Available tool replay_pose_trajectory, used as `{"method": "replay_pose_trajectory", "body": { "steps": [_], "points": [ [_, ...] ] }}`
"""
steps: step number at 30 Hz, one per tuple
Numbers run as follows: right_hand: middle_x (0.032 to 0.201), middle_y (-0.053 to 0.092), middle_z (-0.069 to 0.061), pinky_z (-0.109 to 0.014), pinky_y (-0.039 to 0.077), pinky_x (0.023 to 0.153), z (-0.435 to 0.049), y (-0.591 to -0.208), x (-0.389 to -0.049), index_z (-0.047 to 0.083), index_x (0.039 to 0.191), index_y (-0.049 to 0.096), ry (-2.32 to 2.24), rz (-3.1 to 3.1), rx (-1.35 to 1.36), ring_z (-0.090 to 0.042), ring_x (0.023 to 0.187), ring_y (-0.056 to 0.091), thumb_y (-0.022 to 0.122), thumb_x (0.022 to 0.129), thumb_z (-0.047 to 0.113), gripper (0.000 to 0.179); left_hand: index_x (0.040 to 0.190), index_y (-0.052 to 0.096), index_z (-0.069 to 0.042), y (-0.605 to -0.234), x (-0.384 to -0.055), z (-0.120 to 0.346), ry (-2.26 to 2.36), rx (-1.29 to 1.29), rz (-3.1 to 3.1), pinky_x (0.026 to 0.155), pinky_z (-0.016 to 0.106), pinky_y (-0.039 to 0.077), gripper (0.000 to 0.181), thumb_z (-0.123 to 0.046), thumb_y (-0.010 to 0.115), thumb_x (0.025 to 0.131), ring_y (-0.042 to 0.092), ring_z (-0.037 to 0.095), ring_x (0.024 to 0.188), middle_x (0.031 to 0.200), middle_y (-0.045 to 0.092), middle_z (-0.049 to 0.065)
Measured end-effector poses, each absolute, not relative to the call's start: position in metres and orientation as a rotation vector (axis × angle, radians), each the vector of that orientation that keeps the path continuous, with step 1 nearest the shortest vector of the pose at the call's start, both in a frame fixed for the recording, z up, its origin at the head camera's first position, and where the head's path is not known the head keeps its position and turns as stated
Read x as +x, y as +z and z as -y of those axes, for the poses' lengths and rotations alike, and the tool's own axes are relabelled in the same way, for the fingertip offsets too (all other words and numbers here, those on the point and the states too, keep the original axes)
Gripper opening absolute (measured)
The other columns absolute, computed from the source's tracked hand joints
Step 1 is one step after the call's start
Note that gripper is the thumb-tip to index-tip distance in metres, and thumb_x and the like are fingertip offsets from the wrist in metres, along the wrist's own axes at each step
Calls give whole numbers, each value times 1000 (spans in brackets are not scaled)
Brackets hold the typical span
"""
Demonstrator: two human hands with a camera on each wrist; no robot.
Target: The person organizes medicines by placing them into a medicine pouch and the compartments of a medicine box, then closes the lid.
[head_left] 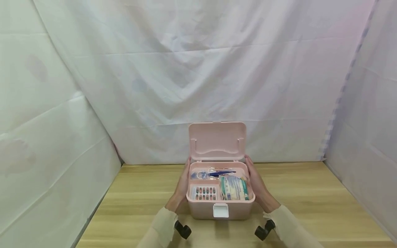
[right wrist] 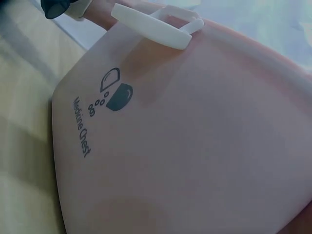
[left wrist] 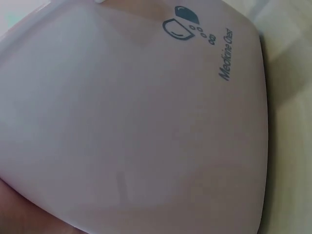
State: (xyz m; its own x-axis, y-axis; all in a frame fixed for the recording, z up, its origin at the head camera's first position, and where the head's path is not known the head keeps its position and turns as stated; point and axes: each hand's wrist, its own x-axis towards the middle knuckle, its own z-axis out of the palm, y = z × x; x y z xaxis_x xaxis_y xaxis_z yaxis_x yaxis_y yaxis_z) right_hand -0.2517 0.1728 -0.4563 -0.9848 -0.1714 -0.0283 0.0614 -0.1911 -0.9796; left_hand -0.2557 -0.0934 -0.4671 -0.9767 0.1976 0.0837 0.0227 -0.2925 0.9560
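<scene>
A pink medicine chest [head_left: 221, 210] stands on the wooden table with its lid [head_left: 217, 140] raised at the back and its white latch [head_left: 221, 210] hanging at the front. My left hand [head_left: 183, 183] lies along its left side, fingers extended toward the back. Along the opposite side rests my right hand [head_left: 258, 182], its fingers also extended. In the upper tray, a blister pack of capsules [head_left: 204, 193] sits front left and a green-and-white packet [head_left: 234, 187] front right. Behind them lie a dark blue slender tool [head_left: 222, 173] and clear packaging [head_left: 200, 175]. Both wrist views show the chest's printed front [left wrist: 131, 122].
Wooden tabletop [head_left: 139, 199] extends on both sides of the chest. A white cloth [head_left: 173, 86] hangs behind the table, with more white sheeting at left and right. Black wrist devices [head_left: 183, 229] project inward from both wrists.
</scene>
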Motion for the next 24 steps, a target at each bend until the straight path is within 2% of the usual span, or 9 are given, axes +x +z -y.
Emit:
{"method": "replay_pose_trajectory", "body": {
  "steps": [3,11,12,14,16,18,19,21,24],
  "points": [
    [167,-3,3,-53,2,122,-173,-454,-245,25,160,-4,-2313,-1885,-110,-21,153,-1,24,103,60,72,160,5,-30,-466,-248,93,2414,270,-1814,120,57,-2,58,-49,19,107,-4,26,153,167,0,0],
    [167,-7,0,-56,-2,121,-174,-456,-236,23,160,-6,-2297,-1908,-122,-23,152,-6,24,103,59,73,161,5,-25,-470,-238,93,2400,271,-1910,119,58,-5,56,-43,16,109,-6,29,153,167,0,4],
    [167,-5,-1,-54,0,121,-175,-456,-236,23,160,-5,-2297,-1914,-120,-23,152,-3,23,103,60,73,161,6,-25,-470,-238,92,2399,258,-1922,119,58,-4,57,-44,17,108,-4,29,153,167,1,5],
    [164,10,-6,-48,15,122,-175,-459,-237,25,160,-1,-2290,-1936,-100,-24,149,15,21,103,61,70,161,7,-23,-471,-238,92,2406,245,-1939,120,57,-3,58,-46,17,108,-2,29,153,167,4,6],
    [151,33,-11,-39,35,113,-175,-461,-238,26,158,6,-2299,-1943,-73,-21,134,40,20,103,62,67,160,9,-21,-471,-238,92,2432,242,-1931,121,55,0,60,-47,18,108,2,29,152,166,9,9],
    [129,46,-10,-29,47,96,-175,-462,-239,24,156,12,-2314,-1943,-48,-14,110,53,19,103,62,66,160,11,-19,-471,-238,92,2463,244,-1914,122,53,4,60,-47,19,108,8,29,152,165,15,11],
    [121,49,-8,-26,50,88,-175,-462,-240,24,155,14,-2317,-1944,-36,-12,100,56,19,102,63,66,160,12,-17,-471,-238,92,2482,252,-1903,122,52,5,60,-47,18,108,11,30,151,164,18,12],
    [118,51,-10,-26,53,83,-175,-462,-240,23,153,16,-2325,-1941,-37,-11,93,58,18,102,63,65,159,16,-15,-471,-238,92,2509,263,-1891,122,51,10,59,-46,18,108,17,30,150,162,24,13],
    [137,49,-14,-28,53,87,-176,-460,-239,25,154,14,-2301,-1950,-46,-14,107,60,15,101,65,66,157,20,-13,-472,-238,91,2526,266,-1905,121,51,14,60,-47,19,108,23,31,149,160,28,14]
  ]
}}
